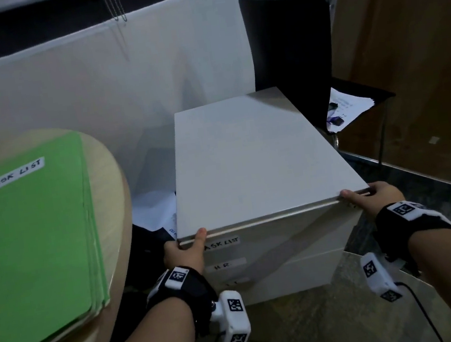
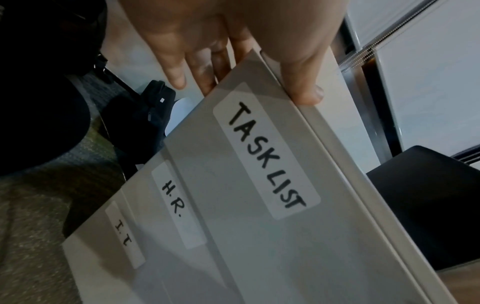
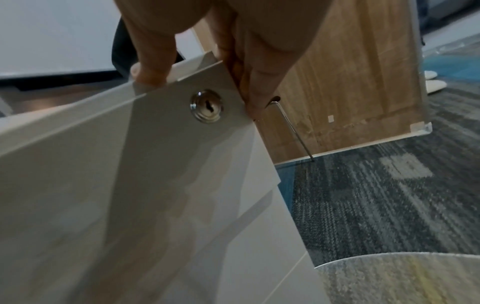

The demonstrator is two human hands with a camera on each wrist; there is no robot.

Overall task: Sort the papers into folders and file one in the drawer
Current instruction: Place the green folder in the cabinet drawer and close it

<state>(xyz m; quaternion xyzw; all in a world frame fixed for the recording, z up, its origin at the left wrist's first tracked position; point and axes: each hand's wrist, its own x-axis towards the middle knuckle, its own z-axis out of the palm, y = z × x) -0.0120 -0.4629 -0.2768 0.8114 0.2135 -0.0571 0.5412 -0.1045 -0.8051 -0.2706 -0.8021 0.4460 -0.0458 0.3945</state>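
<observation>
Beside the round desk (image 1: 111,185), at 3 o'clock from it, stands one white drawer cabinet (image 1: 256,152) w/ 3 drawer fronts, labelled TASK LIST (image 2: 267,160), H.R. (image 2: 172,202), I.T. (image 2: 124,236). Left hand (image 1: 185,252) grips its front-left top corner, thumb on the edge, fingers round the side; right hand (image 1: 371,199) grips the front-right corner likewise. One stack of green folders (image 1: 31,239), top one tagged TASK LIST, lies on the desk at 9 o'clock. At 1 o'clock, one black chair (image 1: 292,55) carrying papers (image 1: 349,107). Loose paper (image 1: 154,208) sits between desk & cabinet. Only the right wrist view shows the lock (image 3: 206,106); only the left wrist view reads all 3 labels clearly.
</observation>
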